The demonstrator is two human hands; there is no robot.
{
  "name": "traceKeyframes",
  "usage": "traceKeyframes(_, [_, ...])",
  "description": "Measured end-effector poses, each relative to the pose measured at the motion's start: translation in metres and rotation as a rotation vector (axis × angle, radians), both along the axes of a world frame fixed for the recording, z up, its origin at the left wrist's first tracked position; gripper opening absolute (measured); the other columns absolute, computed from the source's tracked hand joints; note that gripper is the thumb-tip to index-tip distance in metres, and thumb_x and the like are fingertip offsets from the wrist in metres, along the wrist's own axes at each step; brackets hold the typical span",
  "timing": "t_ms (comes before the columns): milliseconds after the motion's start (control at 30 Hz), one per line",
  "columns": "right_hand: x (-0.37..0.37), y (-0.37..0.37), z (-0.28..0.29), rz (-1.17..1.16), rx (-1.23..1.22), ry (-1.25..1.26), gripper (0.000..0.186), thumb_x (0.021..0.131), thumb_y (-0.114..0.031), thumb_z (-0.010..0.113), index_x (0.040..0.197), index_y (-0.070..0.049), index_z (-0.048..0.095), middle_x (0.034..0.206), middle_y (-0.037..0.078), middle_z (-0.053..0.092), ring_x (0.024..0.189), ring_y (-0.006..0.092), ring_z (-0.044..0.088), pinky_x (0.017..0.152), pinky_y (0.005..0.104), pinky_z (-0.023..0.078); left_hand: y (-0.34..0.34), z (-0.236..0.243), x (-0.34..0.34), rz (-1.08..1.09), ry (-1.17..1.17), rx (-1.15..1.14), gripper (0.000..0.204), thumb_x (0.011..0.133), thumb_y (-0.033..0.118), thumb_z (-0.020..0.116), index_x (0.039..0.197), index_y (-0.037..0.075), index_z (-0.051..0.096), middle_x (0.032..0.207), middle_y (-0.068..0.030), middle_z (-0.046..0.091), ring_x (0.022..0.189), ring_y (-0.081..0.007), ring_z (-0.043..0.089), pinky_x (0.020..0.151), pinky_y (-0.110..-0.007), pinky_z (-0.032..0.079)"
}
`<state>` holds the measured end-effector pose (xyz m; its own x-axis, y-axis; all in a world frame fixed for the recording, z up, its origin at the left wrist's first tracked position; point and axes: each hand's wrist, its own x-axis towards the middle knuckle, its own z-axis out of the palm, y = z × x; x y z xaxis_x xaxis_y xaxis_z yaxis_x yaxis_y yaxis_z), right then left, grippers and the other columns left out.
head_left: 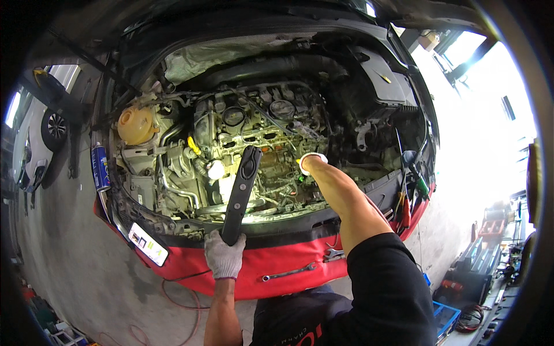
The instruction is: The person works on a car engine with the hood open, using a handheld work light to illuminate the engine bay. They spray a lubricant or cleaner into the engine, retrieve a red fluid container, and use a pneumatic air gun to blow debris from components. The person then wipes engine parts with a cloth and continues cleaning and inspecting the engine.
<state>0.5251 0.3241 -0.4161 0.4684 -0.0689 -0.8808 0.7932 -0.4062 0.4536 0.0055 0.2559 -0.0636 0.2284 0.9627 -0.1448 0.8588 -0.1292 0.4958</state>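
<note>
My left hand (225,256), in a pale knit glove, is closed around the lower end of a long black work light (241,193). The light is tilted over the front of the open engine bay, and a bright yellowish glow falls on the engine (262,135) beyond it. My right hand reaches down into the bay at the engine's front side. Only the white glove cuff (313,161) shows there; the fingers are hidden below it. A yellow dipstick handle (194,145) stands left of the engine's middle.
A red fender cover (231,277) drapes the front edge, with a combination wrench (289,272) on it. A phone (148,244) and a blue spray can (101,167) rest at the left. Screwdrivers (405,210) stand at the right. An orange coolant tank (137,124) sits back left.
</note>
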Motion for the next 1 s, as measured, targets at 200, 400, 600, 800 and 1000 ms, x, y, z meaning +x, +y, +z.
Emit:
traceKeyframes(200, [-0.078, 0.028, 0.057, 0.187, 0.342, -0.103, 0.033, 0.087, -0.018, 0.068, 0.118, -0.020, 0.077, 0.120, 0.000, 0.074, 0.101, 0.0185, 0.070, 0.083, 0.0435, 0.055, 0.006, 0.006, -0.009, 0.031, 0.048, -0.055, 0.064, 0.075, 0.044, 0.086, 0.111, -0.004, 0.062, 0.111, -0.0248, 0.063, 0.106, -0.0451, 0.064, 0.092, -0.055, 0.053])
traceKeyframes(400, [-0.135, -0.003, 0.169, 0.160, 0.702, 0.009, 0.059, 0.095, -0.028, 0.062, 0.153, -0.033, 0.051, 0.148, 0.002, 0.063, 0.126, 0.0236, 0.065, 0.097, 0.0522, 0.055, 0.003, 0.005, -0.001, 0.008, 0.033, -0.012, 0.064, 0.076, 0.044, 0.086, 0.110, -0.004, 0.063, 0.114, -0.0264, 0.064, 0.109, -0.0455, 0.064, 0.095, -0.054, 0.053])
traceKeyframes(600, [-0.212, 0.001, 0.244, 0.180, 0.634, 0.151, 0.075, 0.092, -0.013, 0.064, 0.158, -0.041, 0.041, 0.145, 0.002, 0.063, 0.118, 0.0250, 0.069, 0.090, 0.0506, 0.058, 0.006, 0.011, -0.013, 0.035, 0.025, -0.053, 0.062, 0.076, 0.043, 0.087, 0.110, -0.003, 0.064, 0.113, -0.0261, 0.066, 0.108, -0.0439, 0.065, 0.094, -0.052, 0.054])
traceKeyframes(800, [-0.156, -0.016, 0.206, 0.197, 0.649, 0.093, 0.048, 0.108, -0.035, 0.044, 0.155, -0.025, 0.049, 0.165, 0.000, 0.042, 0.139, 0.0235, 0.055, 0.115, 0.0470, 0.042, 0.004, 0.016, -0.007, 0.012, 0.022, -0.039, 0.061, 0.076, 0.043, 0.087, 0.110, -0.003, 0.065, 0.112, -0.0268, 0.067, 0.110, -0.0440, 0.065, 0.095, -0.052, 0.054])
traceKeyframes(1000, [-0.136, -0.026, 0.232, 0.162, 0.580, 0.030, 0.047, 0.107, -0.035, 0.045, 0.153, -0.025, 0.051, 0.162, 0.000, 0.044, 0.137, 0.0232, 0.055, 0.113, 0.0471, 0.042, 0.002, 0.011, -0.006, -0.025, -0.024, -0.030, 0.065, 0.077, 0.045, 0.086, 0.114, -0.003, 0.064, 0.115, -0.0280, 0.066, 0.111, -0.0451, 0.065, 0.098, -0.052, 0.053])
